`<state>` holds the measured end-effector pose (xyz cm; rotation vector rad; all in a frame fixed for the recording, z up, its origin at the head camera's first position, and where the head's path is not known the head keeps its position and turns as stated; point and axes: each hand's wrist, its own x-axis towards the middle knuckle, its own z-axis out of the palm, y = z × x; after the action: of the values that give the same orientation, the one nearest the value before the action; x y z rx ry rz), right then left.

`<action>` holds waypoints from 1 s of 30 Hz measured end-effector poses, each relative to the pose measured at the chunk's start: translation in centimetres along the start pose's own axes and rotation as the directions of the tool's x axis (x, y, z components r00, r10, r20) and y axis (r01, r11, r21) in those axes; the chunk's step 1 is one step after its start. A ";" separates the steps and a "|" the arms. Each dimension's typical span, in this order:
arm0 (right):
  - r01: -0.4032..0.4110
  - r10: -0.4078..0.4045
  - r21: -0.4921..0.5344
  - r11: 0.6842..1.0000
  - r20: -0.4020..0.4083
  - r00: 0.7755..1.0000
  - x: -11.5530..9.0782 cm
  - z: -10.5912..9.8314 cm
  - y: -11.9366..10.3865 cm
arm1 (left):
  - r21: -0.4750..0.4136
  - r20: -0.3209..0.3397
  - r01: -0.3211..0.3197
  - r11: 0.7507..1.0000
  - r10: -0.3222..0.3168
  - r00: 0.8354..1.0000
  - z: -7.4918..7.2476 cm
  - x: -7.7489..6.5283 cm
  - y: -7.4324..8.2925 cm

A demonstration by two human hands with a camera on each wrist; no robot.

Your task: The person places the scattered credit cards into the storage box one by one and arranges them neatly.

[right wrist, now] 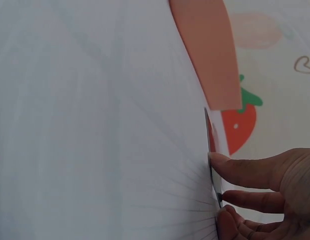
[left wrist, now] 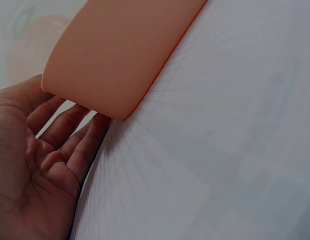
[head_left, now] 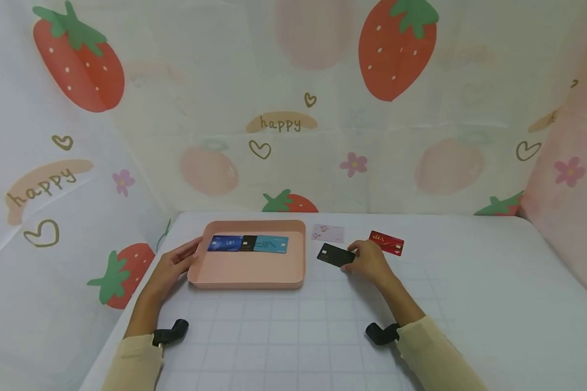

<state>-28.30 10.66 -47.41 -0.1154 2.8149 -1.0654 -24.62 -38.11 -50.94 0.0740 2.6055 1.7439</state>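
Note:
On the table lies a pink tray point(head_left: 247, 274) holding a row of cards: a dark blue card point(head_left: 226, 243), a black card point(head_left: 248, 243) partly covered, and a light blue card point(head_left: 271, 244). My left hand point(head_left: 173, 266) touches the tray's left side, its fingers fairly straight; in the left wrist view the hand point(left wrist: 47, 155) meets the tray's end wall point(left wrist: 114, 55). Right of the tray, my right hand point(head_left: 372, 262) pinches another black card point(head_left: 333, 254) by its right end. The right wrist view shows this card edge-on beside the thumb of that hand point(right wrist: 265, 187).
A pale patterned card point(head_left: 329, 233) lies just right of the tray. Behind my right hand is a red card point(head_left: 388, 243), partly covered by it. The white table point(head_left: 274, 336) ends at a strawberry-print cloth backdrop point(head_left: 323, 179).

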 end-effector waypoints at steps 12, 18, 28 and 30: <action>0.010 -0.010 -0.005 1.000 -0.012 1.000 -0.1 0.0 0.0 | 0.008 0.001 -0.002 1.000 0.002 1.000 0.0 0.0 0.0; 0.012 -0.013 -0.010 1.000 -0.008 1.000 0.0 0.0 0.1 | 0.008 0.000 -0.008 1.000 0.008 1.000 0.0 -0.1 0.0; 0.002 -0.002 0.036 0.999 -0.010 1.000 0.0 0.1 0.4 | 0.008 -0.006 -0.005 1.000 0.005 1.000 0.0 0.0 0.0; 0.003 -0.002 0.040 0.999 -0.009 1.000 0.0 0.1 0.4 | 0.007 -0.007 -0.005 1.000 0.005 1.000 0.0 -0.1 0.0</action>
<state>-28.32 10.87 -47.74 -0.1102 2.8004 -1.1250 -24.57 -38.12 -50.93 0.0744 2.6183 1.7395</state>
